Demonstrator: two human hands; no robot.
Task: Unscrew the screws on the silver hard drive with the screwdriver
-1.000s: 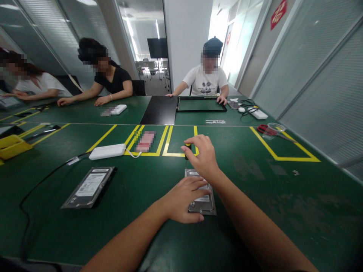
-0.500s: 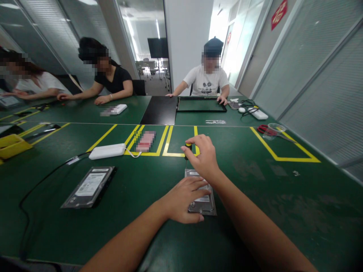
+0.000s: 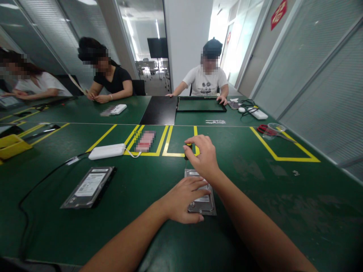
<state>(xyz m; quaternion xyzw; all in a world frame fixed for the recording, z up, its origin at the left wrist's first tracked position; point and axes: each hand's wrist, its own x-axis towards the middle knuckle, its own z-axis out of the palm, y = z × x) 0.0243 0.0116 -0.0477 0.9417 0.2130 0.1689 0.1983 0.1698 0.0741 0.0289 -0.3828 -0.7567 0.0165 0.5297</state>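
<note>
Our L hand [image 3: 184,198] lies flat, fingers spread, pressing the hard drive [image 3: 203,207] onto the green table [image 3: 269,204] right in front of us. Our R hand [image 3: 204,155] pinches the screwdriver [image 3: 188,146] handle, upright at the drive's far edge. A 2nd drive [image 3: 89,186] lies well apart, to the left.

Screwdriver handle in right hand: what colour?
The screwdriver handle is yellow and black; head view.

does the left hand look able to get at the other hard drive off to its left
Probably yes: the left hand lies open on the near hard drive, holding nothing, and only bare table separates it from the other hard drive.
</note>
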